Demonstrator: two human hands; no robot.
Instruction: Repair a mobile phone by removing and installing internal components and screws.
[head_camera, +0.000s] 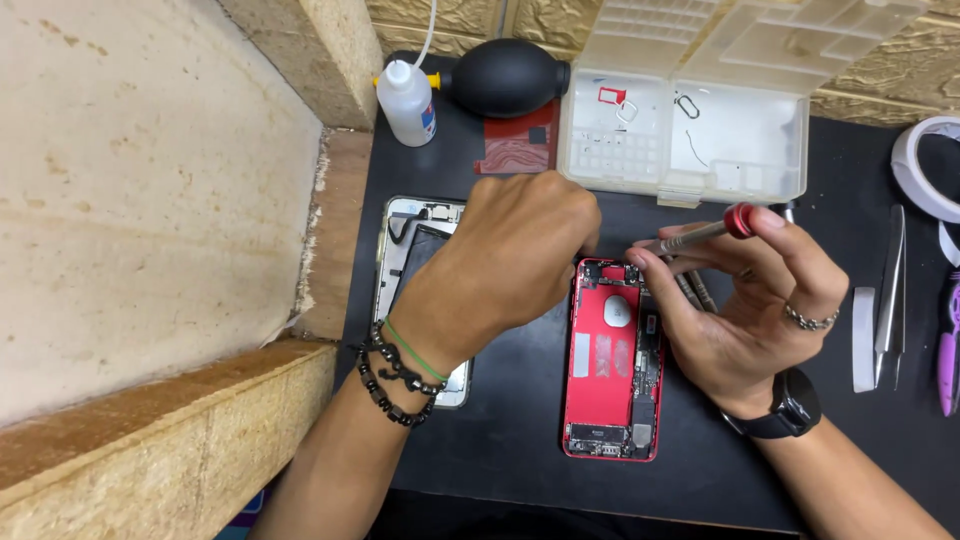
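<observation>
Our right hand (745, 300) gripped the screwdriver (700, 232); our left hand (520, 250) lay clenched over the red phone (610, 370). A slip risked gouging its board.

Left forearm rising from the lower edge, angled up and to the right, wrist ringed by dark beaded bracelets and a thin green band. Left hand (520, 250) knuckles-up, back toward the camera, fingers curled down and forward (tips hidden beneath the hand, so the grip cannot be read). Right forearm entering from the lower right corner, black watch on the wrist. Right hand (745, 300) palm turned leftward, silver ring on one finger, thumb and fingertips pinched shut around a slim silver screwdriver with a red cap (700, 232), index finger resting on the cap.
</observation>
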